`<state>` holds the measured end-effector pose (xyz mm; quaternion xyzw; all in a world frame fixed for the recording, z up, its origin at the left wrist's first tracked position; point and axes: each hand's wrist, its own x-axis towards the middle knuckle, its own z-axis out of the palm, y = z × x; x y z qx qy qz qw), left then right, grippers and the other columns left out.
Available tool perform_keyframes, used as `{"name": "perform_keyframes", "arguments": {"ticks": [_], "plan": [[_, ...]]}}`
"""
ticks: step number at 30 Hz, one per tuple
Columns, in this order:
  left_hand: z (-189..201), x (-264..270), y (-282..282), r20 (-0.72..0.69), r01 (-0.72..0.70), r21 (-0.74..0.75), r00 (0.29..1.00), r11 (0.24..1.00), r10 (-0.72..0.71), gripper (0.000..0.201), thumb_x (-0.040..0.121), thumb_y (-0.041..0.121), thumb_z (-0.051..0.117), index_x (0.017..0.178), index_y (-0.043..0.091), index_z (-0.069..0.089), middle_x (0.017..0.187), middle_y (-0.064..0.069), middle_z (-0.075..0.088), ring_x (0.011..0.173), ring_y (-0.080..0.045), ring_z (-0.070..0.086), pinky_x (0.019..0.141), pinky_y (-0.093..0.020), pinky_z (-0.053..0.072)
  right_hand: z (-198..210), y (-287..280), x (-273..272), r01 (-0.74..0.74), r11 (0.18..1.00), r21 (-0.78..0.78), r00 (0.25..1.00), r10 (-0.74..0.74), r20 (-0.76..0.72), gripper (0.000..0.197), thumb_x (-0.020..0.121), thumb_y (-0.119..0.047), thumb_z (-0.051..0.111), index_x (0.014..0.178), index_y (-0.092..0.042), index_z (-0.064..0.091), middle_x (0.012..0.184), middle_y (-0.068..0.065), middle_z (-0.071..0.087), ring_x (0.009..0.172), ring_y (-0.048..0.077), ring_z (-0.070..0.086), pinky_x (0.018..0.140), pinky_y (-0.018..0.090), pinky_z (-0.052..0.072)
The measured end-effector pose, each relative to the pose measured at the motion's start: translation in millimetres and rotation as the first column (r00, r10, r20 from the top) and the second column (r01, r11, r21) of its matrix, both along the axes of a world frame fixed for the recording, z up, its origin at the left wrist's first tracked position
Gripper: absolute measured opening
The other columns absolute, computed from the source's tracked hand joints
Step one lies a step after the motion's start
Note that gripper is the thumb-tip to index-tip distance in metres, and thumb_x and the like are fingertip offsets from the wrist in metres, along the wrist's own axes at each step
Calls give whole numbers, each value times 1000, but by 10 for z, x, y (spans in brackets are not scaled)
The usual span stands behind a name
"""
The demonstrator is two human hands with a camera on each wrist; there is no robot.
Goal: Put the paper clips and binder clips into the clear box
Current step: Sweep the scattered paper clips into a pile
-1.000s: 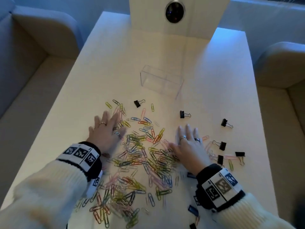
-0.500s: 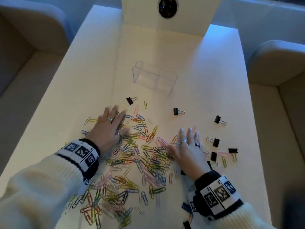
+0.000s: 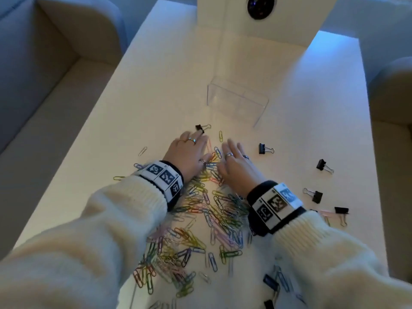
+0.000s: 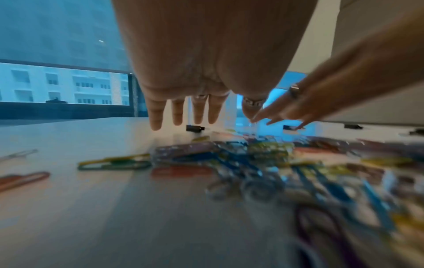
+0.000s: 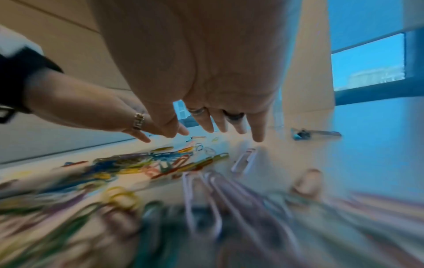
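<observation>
Hands: left point(image 3: 187, 152) and right point(image 3: 236, 166) lay flat, fingers straight, side by side, holding nothing.
Purpose: likely herding clips point(image 3: 214, 210) toward box point(image 3: 237, 103).

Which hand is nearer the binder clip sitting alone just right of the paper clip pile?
Right. The right hand lies flat just left of that binder clip, apart from it; the left hand lies farther left, beyond the right one.

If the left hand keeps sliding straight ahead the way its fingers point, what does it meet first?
Most likely the black binder clip just past the fingertips of the left hand; the head view shows it nearly touching them. Beyond it stands the clear plastic box, though depth is hard to judge.
</observation>
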<state>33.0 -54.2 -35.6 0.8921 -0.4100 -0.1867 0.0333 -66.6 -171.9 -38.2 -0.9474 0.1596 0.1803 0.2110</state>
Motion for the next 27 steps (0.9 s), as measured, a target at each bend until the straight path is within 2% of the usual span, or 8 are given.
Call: {"name": "perform_keyframes", "arguments": {"ticks": [4,7,10,13,16,19,23,27], "plan": [[-105,-193,30,-23,56,106,998,993,-53,62,96,48,24,147,17,7,157,3,2,144,-24,4,116,-45,15,-103,-120,342,-238,958,-161,968,221,-119,54,97,-19,33,144,1,13,155,11,-1,143,30,-5,115,46,18],[-52,-304,215,-127,105,91,987,990,-93,64,94,53,20,148,22,4,157,7,-2,144,-21,-5,117,-45,8,-63,-27,175,-431,880,-198,898,397,-188,49,97,-18,35,141,1,26,155,13,6,144,26,-3,117,45,12],[117,-331,590,-241,-25,-8,970,1000,22,60,94,53,23,147,29,12,156,12,0,144,-17,-5,117,-46,3,37,115,-157,-330,943,-31,943,329,-47,45,97,-22,34,141,-14,31,154,0,18,142,21,14,114,46,21],[160,-117,967,-149,-339,-35,932,940,331,57,95,46,33,146,34,11,157,10,4,144,-25,1,114,-52,6,135,176,-80,-181,983,-27,981,183,65,45,97,-31,33,142,-25,27,151,-2,19,136,24,27,108,47,29],[17,84,1141,-115,-433,47,893,900,436,64,94,47,35,147,30,4,157,6,-2,145,-25,-2,113,-54,5,97,280,182,-202,978,-51,979,199,-51,51,96,-39,30,144,-28,17,154,-7,3,140,26,12,108,54,25],[-79,20,1167,-179,-288,103,936,952,303,64,94,51,31,148,29,4,157,7,-9,144,-25,-10,115,-49,-1,30,461,266,-390,917,-76,911,373,-179,57,96,-46,28,146,-30,7,155,-12,-8,142,25,-8,111,56,13],[35,-298,1437,-357,-234,-74,914,969,194,59,92,50,35,146,32,18,156,11,6,144,-11,-2,118,-39,4,135,578,18,-483,875,-26,869,476,-136,56,95,-46,32,145,-36,9,154,-14,-9,143,21,-12,115,53,7],[178,-525,2011,-60,-403,-74,915,912,400,78,77,73,19,145,37,10,152,17,-1,144,-16,-6,115,-46,-5,242,583,-398,-607,782,-140,794,602,-78,64,86,-63,20,144,-42,2,154,-13,-11,143,25,-12,114,56,4]]}}
